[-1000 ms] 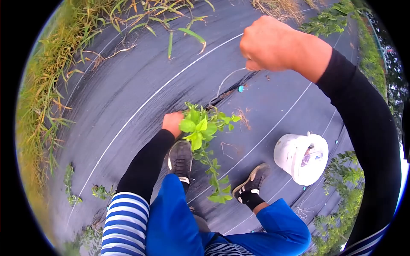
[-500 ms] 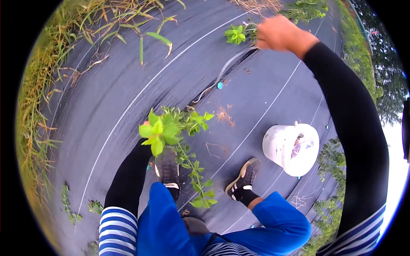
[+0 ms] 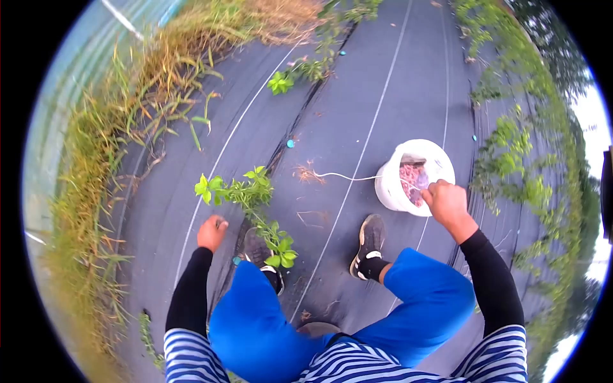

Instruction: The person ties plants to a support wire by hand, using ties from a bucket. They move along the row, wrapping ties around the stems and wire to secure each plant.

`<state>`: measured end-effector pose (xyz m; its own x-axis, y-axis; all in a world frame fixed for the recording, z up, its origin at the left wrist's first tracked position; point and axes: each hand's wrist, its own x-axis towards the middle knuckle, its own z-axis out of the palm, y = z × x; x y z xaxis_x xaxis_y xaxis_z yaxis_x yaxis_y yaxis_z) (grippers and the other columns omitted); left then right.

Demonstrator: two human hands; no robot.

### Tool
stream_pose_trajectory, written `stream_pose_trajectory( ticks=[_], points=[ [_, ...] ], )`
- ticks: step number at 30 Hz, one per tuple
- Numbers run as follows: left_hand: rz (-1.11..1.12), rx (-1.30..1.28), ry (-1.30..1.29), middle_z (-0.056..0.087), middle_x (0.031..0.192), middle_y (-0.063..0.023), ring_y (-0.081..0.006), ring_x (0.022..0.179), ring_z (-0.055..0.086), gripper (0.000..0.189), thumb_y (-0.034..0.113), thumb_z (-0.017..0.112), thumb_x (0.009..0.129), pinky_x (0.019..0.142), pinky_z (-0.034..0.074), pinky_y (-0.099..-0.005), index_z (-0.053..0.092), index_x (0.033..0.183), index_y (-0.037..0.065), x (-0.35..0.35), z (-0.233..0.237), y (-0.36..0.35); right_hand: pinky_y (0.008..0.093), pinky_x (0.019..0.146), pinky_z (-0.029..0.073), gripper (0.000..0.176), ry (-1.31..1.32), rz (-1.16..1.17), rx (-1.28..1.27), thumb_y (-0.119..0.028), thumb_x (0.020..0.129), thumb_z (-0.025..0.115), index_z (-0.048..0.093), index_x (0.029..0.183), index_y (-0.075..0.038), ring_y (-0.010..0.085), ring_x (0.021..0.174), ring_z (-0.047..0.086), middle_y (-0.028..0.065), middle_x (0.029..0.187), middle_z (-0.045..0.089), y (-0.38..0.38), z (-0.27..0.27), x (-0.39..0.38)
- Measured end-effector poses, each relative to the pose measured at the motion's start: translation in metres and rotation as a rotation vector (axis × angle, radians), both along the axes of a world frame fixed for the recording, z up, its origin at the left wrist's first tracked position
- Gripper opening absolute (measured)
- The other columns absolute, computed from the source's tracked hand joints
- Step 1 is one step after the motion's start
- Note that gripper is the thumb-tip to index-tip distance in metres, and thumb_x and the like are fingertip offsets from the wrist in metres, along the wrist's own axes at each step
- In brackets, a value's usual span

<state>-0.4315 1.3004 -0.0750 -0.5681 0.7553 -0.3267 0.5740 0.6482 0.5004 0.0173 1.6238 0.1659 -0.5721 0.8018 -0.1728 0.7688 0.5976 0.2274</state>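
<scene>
My right hand (image 3: pixel 445 203) is at the near right rim of a white bucket (image 3: pixel 391 191), its fingertips pinched together. A thin white string (image 3: pixel 345 176) runs from the ground cover across the bucket to those fingers. Small pink pieces (image 3: pixel 410 175) and some clear plastic lie inside the bucket. My left hand (image 3: pixel 212 232) is closed in a loose curl, and nothing shows in it. Just beyond it, a leafy green plant (image 3: pixel 246 193) grows from a slit in the black ground cover (image 3: pixel 332 147), one stem trailing toward my left shoe. The left hand is apart from the plant.
My shoes (image 3: pixel 370 239) stand on the ground cover on either side of a white line. Tall grass (image 3: pixel 96 210) edges the left side. Another small plant (image 3: pixel 281 82) is farther up the row. Leafy rows (image 3: pixel 511 153) run along the right.
My right hand has come down from the farther plant to the bucket, and the white string now leads to it. My left hand has moved off the near plant. The view has shifted.
</scene>
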Motion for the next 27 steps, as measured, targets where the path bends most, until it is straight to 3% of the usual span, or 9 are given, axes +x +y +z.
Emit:
stream_pose_trajectory(
  ticks=[3,6,15,16,17,20,21,23,27],
  points=[
    [0.065,0.143,-0.036,0.066,0.080,-0.0138,-0.0257,0.076,0.064,0.024,0.025,0.061,0.082,0.070,0.049,-0.0358,0.062,0.093,0.003,0.008,0.024,-0.044,0.0432,0.065,0.051,0.035,-0.111,-0.122,-0.106,-0.037,0.086,0.050,0.067,0.080,-0.006,0.0316,0.072,0.065,0.0151,0.080,0.065,-0.025,-0.015,0.040],
    [0.484,0.209,-0.461,0.055,0.066,0.0007,-0.0070,0.059,0.050,0.025,0.027,0.056,0.089,0.053,0.042,-0.0234,0.061,0.095,0.003,0.035,0.081,-0.079,0.0432,0.068,0.051,0.036,0.072,-0.179,-0.078,-0.036,0.087,0.049,0.066,0.082,-0.005,0.0321,0.076,0.066,0.0154,0.082,0.066,-0.042,-0.013,0.048],
    [0.720,0.683,-0.377,0.048,0.064,0.0000,-0.0083,0.055,0.046,0.024,0.023,0.051,0.093,0.051,0.039,-0.0241,0.058,0.103,0.002,0.126,0.234,-0.160,0.0441,0.079,0.048,0.036,0.213,-0.406,-0.220,-0.037,0.086,0.048,0.066,0.091,-0.006,0.0338,0.092,0.061,0.0164,0.095,0.064,-0.103,-0.087,0.115],
    [0.207,0.448,0.397,0.052,0.073,-0.0060,-0.0188,0.065,0.052,0.020,0.017,0.051,0.091,0.061,0.044,-0.0337,0.056,0.103,0.002,0.127,0.241,-0.176,0.0450,0.073,0.047,0.029,0.356,-0.044,-0.095,-0.031,0.089,0.048,0.065,0.090,-0.007,0.0343,0.084,0.060,0.0157,0.087,0.064,-0.115,-0.101,0.143],
    [-0.052,0.302,0.941,0.055,0.085,-0.0108,-0.0288,0.078,0.053,0.020,0.016,0.049,0.088,0.070,0.044,-0.0426,0.055,0.103,0.004,0.127,0.247,-0.188,0.0425,0.079,0.046,0.034,0.434,-0.157,-0.288,-0.035,0.089,0.048,0.064,0.099,-0.006,0.0342,0.092,0.059,0.0162,0.097,0.064,-0.121,-0.100,0.146],
    [0.151,0.416,0.811,0.056,0.091,-0.0115,-0.0271,0.083,0.056,0.019,0.016,0.050,0.088,0.073,0.046,-0.0396,0.056,0.103,0.005,0.132,0.255,-0.212,0.0417,0.071,0.046,0.025,0.717,-0.065,-0.247,-0.027,0.089,0.050,0.066,0.095,-0.008,0.0303,0.082,0.060,0.0134,0.086,0.063,-0.151,-0.071,0.123],
    [0.537,0.806,0.128,0.056,0.083,-0.0043,-0.0156,0.073,0.055,0.024,0.026,0.050,0.093,0.063,0.046,-0.0313,0.057,0.102,0.005,0.149,0.279,-0.206,0.0414,0.071,0.046,0.025,0.745,-0.062,-0.223,-0.026,0.089,0.050,0.066,0.095,-0.007,0.0300,0.082,0.060,0.0133,0.086,0.063,-0.159,-0.051,0.109],
    [0.722,1.070,-0.349,0.052,0.075,0.0045,-0.0041,0.067,0.048,0.022,0.027,0.053,0.093,0.058,0.042,-0.0216,0.058,0.101,0.007,0.165,0.299,-0.205,0.0410,0.071,0.046,0.025,0.775,-0.027,-0.198,-0.026,0.089,0.050,0.065,0.095,-0.007,0.0296,0.082,0.060,0.0131,0.086,0.063,-0.185,-0.007,0.070],
    [0.658,1.216,-0.280,0.053,0.080,0.0032,-0.0041,0.071,0.048,0.014,0.017,0.054,0.092,0.061,0.042,-0.0221,0.056,0.098,0.005,0.189,0.303,-0.210,0.0400,0.070,0.046,0.025,0.876,0.087,-0.230,-0.026,0.089,0.050,0.065,0.095,-0.006,0.0287,0.081,0.059,0.0127,0.085,0.063,-0.208,0.039,0.012]
  ],
)
